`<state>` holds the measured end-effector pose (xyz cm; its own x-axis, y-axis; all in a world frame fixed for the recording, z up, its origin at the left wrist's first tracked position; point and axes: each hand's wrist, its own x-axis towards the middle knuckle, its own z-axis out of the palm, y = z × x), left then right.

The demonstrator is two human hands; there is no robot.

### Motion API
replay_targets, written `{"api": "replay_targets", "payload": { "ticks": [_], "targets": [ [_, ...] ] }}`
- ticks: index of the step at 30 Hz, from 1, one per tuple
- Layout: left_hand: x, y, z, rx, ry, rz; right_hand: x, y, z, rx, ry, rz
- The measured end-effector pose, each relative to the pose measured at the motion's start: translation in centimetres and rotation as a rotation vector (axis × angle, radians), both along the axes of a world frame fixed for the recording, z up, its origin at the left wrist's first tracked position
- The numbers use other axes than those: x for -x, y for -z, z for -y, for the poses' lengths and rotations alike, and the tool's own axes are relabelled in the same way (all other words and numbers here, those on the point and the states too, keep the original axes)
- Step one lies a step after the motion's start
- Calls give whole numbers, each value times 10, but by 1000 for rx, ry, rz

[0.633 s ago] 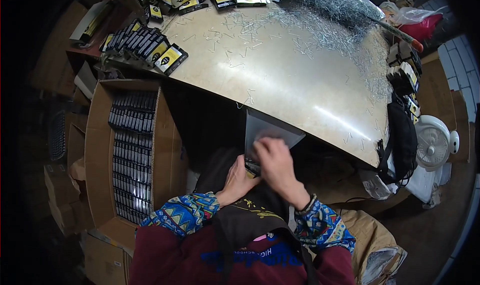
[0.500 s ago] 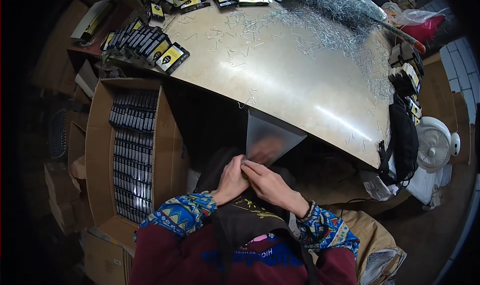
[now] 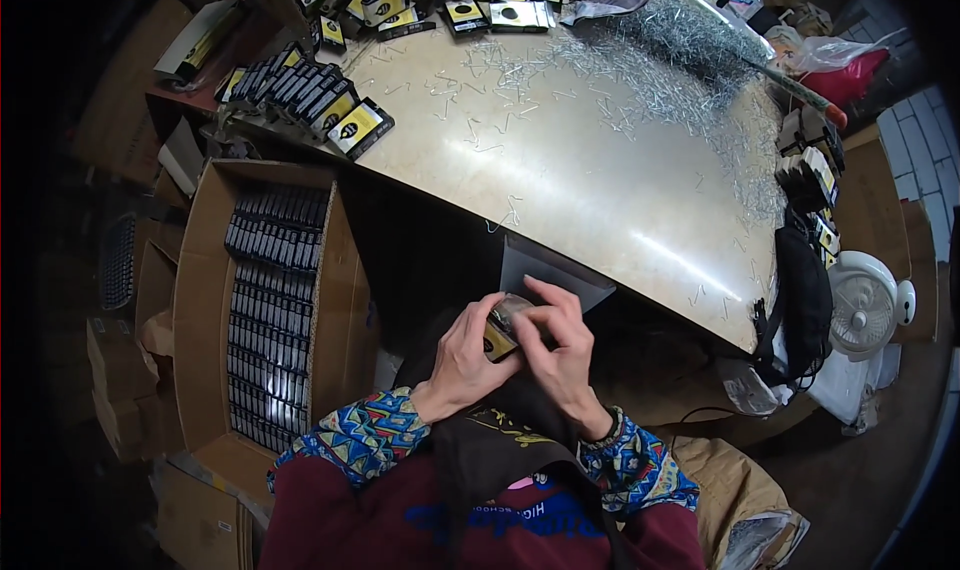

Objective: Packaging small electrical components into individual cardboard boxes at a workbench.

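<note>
A small yellow and black box (image 3: pixel 497 346) with a shiny grey upper part is held in front of my body, just below the table edge. My left hand (image 3: pixel 466 358) is closed around its left side. Against its right side, the bent thumb and fingers of my right hand (image 3: pixel 562 350) grip, while one finger points up free. Fingers cover much of the box, so its contents are unclear. Behind the hands, a grey triangular sheet-like chute (image 3: pixel 553 273) hangs at the table edge.
Bent metal wire hooks (image 3: pixel 690 55) are heaped across the table (image 3: pixel 440 180). Yellow and black boxes (image 3: pixel 360 128) line its far left. A cardboard carton (image 3: pixel 330 340) packed with rows of such boxes stands left. At right are a black bag (image 3: pixel 802 295) and a white fan (image 3: pixel 862 305).
Both hands, pressed together before, have tilted and opened up, so the small box now shows between them. My right fingers have lifted and spread. The view has shifted slightly.
</note>
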<state>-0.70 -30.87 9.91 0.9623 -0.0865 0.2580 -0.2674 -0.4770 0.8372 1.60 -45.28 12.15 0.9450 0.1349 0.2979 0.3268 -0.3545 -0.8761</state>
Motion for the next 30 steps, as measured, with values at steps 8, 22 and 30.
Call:
{"api": "replay_targets", "payload": {
  "ticks": [8,22,30],
  "targets": [
    [-7,-5,-2,88,-61,-58,1,-21,20,71,54,141],
    [-19,-8,7,-69,-10,87,7,-11,0,-111,90,-100],
    [-24,-22,6,-140,-74,-34,4,-15,8,-583,-25,-532]
  ]
}}
